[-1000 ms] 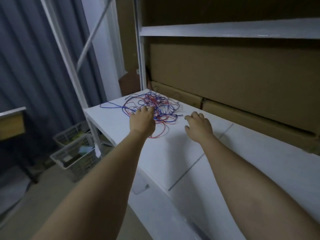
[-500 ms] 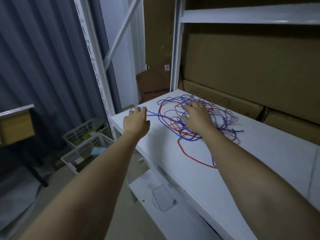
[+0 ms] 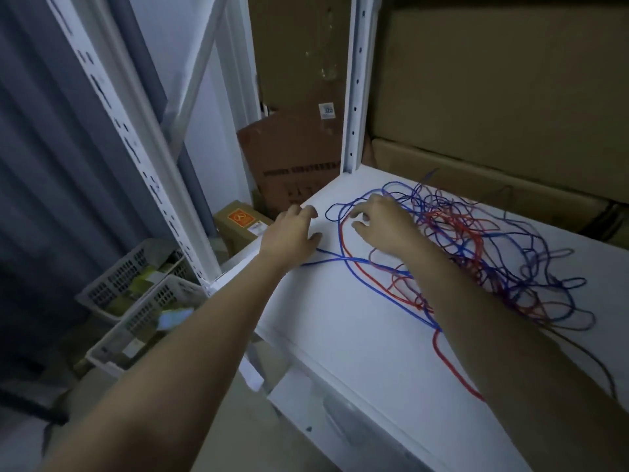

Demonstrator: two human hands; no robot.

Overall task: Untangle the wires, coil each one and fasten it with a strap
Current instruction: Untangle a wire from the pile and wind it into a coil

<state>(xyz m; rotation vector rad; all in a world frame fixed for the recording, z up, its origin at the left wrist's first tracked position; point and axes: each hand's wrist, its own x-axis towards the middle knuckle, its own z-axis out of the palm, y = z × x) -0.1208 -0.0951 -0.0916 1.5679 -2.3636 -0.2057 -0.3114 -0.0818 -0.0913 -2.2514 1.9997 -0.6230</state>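
A loose tangle of red and blue wires [image 3: 476, 257] lies spread over the white shelf board [image 3: 357, 335]. My right hand [image 3: 381, 223] rests on the tangle's left edge, with bent fingertips on the blue and red loops and the thumb apart from the fingers. My left hand [image 3: 292, 233] lies on the board near its left end, fingers relaxed, beside a blue wire end [image 3: 326, 258] that runs out from under it. I cannot tell whether either hand pinches a wire. No strap is in view.
Cardboard boxes [image 3: 493, 107] fill the back of the shelf behind the wires. White perforated uprights [image 3: 354, 97] stand at the shelf's left end. Below on the floor to the left sit plastic baskets [image 3: 136, 301] and a small box [image 3: 241, 223].
My view has moved closer and to the right. The right hand has slid to the tangle's left edge with its fingers now bent. The left hand stays at the shelf's left end.
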